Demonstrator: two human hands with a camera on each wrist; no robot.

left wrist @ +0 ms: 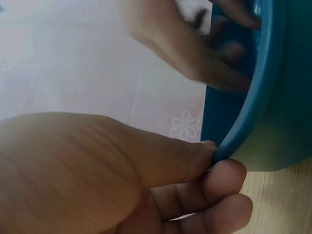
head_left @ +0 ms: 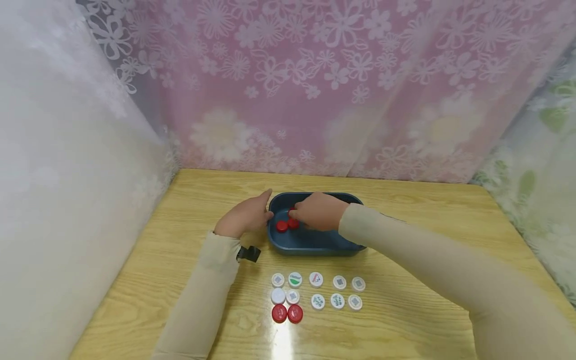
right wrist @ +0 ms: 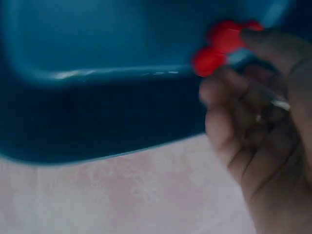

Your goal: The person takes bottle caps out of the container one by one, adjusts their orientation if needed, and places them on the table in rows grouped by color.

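Note:
A dark blue plastic basin (head_left: pixel 315 250) stands on the wooden table. At its left end my left hand (head_left: pixel 246 215) pinches the rim between thumb and fingers, plainly seen in the left wrist view on the blue rim (left wrist: pixel 265 92). My right hand (head_left: pixel 321 211) reaches down inside the basin. Red bottle caps (head_left: pixel 281 226) lie there by its fingertips. In the right wrist view the thumb and fingers stand apart around the red caps (right wrist: pixel 208 61), the thumb (right wrist: pixel 273 46) overlapping one of them; the picture is blurred.
In front of the basin lie rows of white bottle caps (head_left: pixel 339 282), some with printed marks, one with a green print (head_left: pixel 295 279). Two red caps (head_left: pixel 287 314) sit nearest the table's front. Floral curtains (head_left: pixel 292 125) hang behind and at both sides.

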